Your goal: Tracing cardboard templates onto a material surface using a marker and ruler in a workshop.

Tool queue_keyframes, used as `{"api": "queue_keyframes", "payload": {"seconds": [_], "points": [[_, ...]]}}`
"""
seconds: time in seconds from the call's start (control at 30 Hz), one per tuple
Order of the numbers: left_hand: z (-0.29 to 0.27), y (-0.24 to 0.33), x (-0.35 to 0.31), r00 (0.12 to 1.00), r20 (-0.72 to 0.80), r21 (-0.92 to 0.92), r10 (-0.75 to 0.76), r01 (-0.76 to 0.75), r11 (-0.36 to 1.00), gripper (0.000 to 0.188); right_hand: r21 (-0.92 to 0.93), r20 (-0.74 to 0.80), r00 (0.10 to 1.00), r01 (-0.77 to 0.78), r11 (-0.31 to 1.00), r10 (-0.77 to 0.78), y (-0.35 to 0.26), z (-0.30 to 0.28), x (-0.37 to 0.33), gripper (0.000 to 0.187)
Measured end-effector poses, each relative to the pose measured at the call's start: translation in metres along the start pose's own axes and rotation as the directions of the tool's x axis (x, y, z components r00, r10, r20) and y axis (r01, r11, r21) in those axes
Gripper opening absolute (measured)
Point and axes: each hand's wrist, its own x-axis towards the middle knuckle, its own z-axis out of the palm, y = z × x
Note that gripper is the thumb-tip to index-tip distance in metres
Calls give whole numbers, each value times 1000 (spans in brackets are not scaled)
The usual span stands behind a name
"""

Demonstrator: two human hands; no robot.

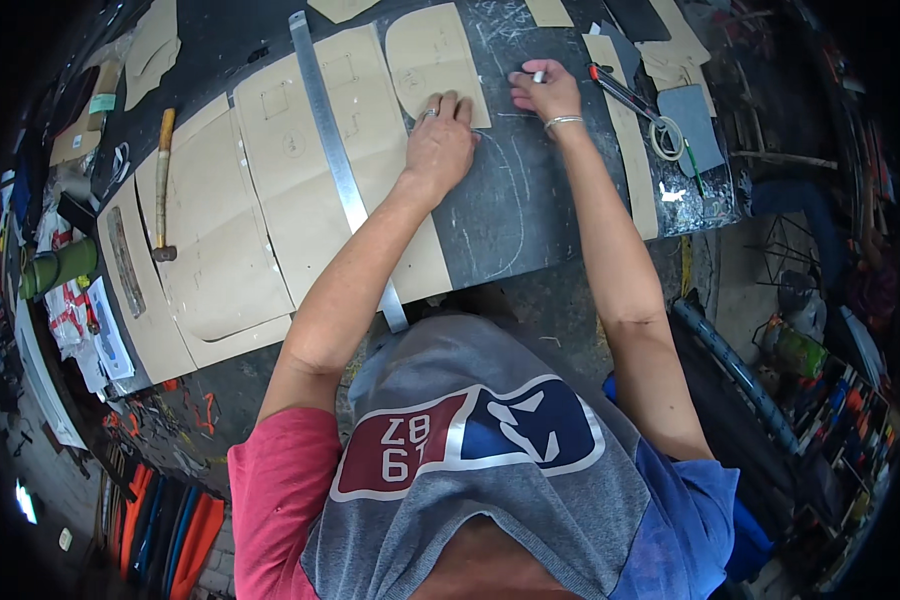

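My left hand [441, 145] lies with its fingers outstretched on the lower edge of a brown card pattern piece [433, 62], which has one rounded corner. This piece rests on dark sheet material [482, 215] marked with white lines, one of them a long curve below the pattern. To the right of the card, my right hand [550, 95] is closed around a short white stick of chalk [539, 76], just above the dark sheet. A long metal ruler [327, 130] lies across larger card patterns [300, 170] to the left of my left hand.
A wooden-handled hammer [165, 180] and a worn flat bar [126, 262] lie at the left. On the right are a card strip [625, 150], a red-and-black tool [620, 88], a tape roll [667, 139] and a grey piece [692, 125]. The table's near edge runs before my body.
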Motion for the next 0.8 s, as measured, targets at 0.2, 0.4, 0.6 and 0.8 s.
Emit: {"api": "queue_keyframes", "payload": {"seconds": [0.2, 0.4, 0.6, 0.8], "points": [[2, 2, 0, 1000, -5, -9, 14, -14, 1000, 56, -6, 64, 997, -36, 999, 36, -1, 29, -24, 39], [6, 1, -3, 999, -26, 7, 19, -19, 1000, 59, -458, 22, 984, 169, 873, -179, -3, 44, -27, 33], [4, 8, 0, 994, -111, -12, 23, -24, 1000, 64, -531, -144, 961, 127, 838, -238, 2, -7, 7, 24], [37, 16, 10, 986, -163, 1, -34, 34, 999, 61, -708, -86, 938, 179, 683, -335, 7, -52, 45, 28]]}}
